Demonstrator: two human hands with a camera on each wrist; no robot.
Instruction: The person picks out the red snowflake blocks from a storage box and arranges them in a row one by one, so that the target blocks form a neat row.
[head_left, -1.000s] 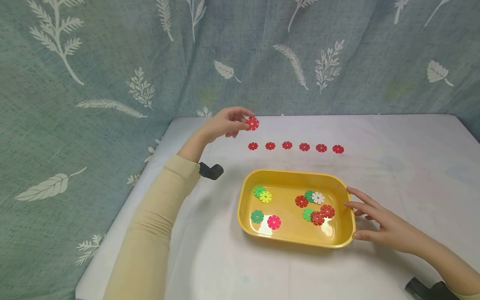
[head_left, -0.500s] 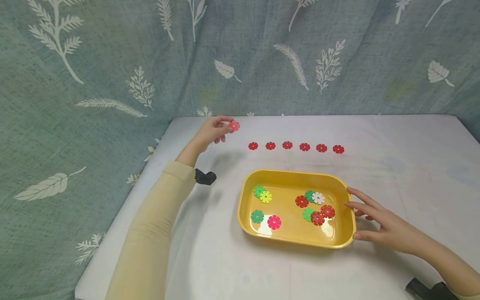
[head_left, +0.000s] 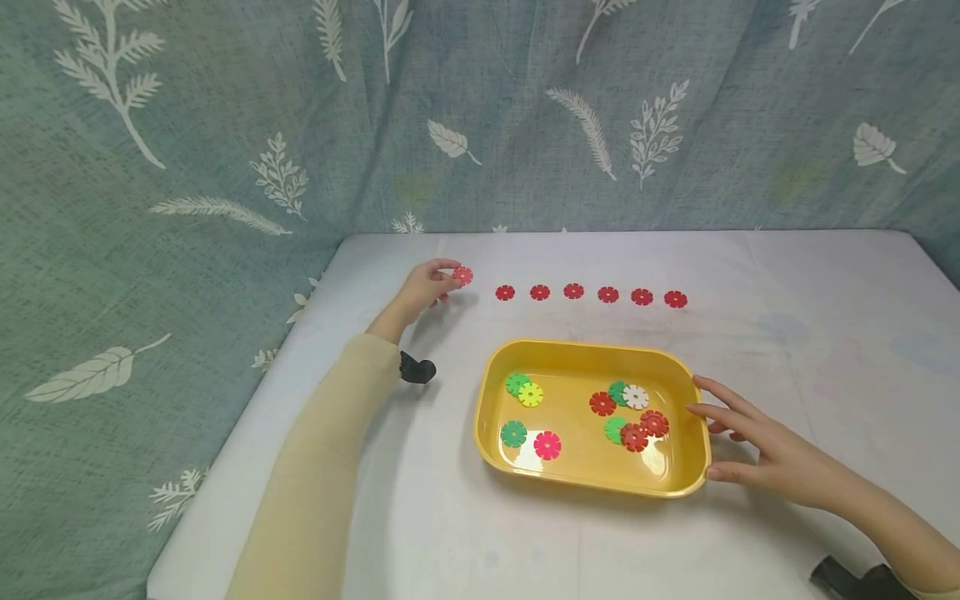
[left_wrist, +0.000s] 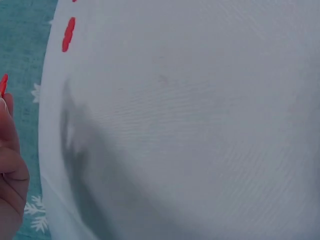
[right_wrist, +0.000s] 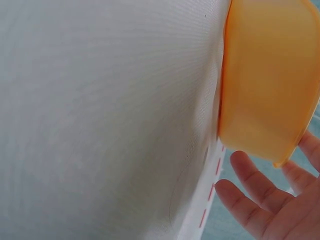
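In the head view my left hand pinches a red snowflake disc by its edge, above the table near its back left. A row of several red snowflake discs lies flat to the right of it. In the left wrist view only part of the left hand shows, with the held disc edge-on. My right hand touches the right rim of a yellow tray with fingers mostly straight. The right wrist view has the right hand against the tray's outer wall.
Inside the tray lie loose discs: green, yellow, pink, white and red. White cloth covers the table. A patterned green curtain stands along the back and left.
The left hand has moved left and then lower toward the table, carrying the red snowflake disc to the left of the row. The right hand and tray have stayed in place.
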